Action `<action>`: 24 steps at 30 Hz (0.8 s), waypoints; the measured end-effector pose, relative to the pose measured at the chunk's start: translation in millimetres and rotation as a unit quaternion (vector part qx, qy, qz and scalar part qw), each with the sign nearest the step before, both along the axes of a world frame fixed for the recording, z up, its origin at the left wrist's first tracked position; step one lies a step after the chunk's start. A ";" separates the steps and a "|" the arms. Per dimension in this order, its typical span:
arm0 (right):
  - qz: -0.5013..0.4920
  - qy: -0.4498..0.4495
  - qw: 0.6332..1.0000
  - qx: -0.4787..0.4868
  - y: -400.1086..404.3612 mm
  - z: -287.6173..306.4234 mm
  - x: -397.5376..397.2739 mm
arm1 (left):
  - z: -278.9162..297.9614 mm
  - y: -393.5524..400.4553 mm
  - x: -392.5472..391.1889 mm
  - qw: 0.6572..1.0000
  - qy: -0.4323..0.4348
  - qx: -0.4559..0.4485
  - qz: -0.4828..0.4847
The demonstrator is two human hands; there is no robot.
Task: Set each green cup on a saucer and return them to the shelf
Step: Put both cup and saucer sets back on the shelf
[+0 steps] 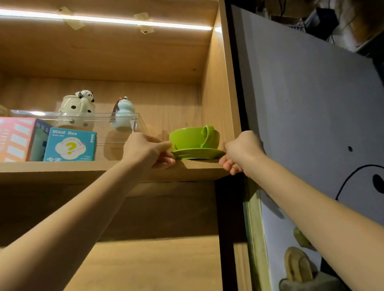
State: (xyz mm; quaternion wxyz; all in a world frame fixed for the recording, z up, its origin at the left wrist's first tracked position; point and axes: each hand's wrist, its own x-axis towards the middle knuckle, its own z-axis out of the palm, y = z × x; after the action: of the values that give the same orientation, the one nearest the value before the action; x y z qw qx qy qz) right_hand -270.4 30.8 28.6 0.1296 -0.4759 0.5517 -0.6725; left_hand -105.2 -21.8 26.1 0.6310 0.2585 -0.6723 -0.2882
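Note:
A green cup [191,137] with its handle turned towards me stands on a green saucer [198,154]. The saucer rests at the front right corner of the wooden shelf [77,171] and overhangs its edge slightly. My left hand [147,150] pinches the saucer's left rim, thumb on top and fingers underneath. At the saucer's right rim is my right hand [242,151], its fingers curled under the edge. Both arms reach up from below.
On the same shelf to the left stand a clear plastic bin [124,126], a teal "Blind Box" carton [70,144] and a pink box [8,140]. A panda pot [79,106] and a pale blue figurine [123,114] sit behind. The cabinet's side wall [220,100] is close on the right.

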 end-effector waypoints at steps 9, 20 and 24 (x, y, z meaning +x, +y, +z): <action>-0.137 0.460 0.865 -0.148 1.9 -72.1 5.4 | -74.6 -7.7 -11.0 0.804 -0.320 -0.391 0.314; -0.174 0.496 0.840 -0.135 -22.2 -78.5 -2.5 | -83.8 -25.4 -20.2 0.792 -0.325 -0.368 0.361; -0.182 0.505 0.833 -0.131 -27.2 -79.6 -6.2 | -83.6 -27.5 -20.9 0.792 -0.315 -0.380 0.360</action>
State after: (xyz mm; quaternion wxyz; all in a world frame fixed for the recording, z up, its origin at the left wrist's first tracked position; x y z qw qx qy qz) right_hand -276.6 3.7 -50.9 -0.3556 -0.6526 0.5242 -0.4158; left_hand -126.0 -49.3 -57.5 0.4896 0.2976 -0.7474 0.3362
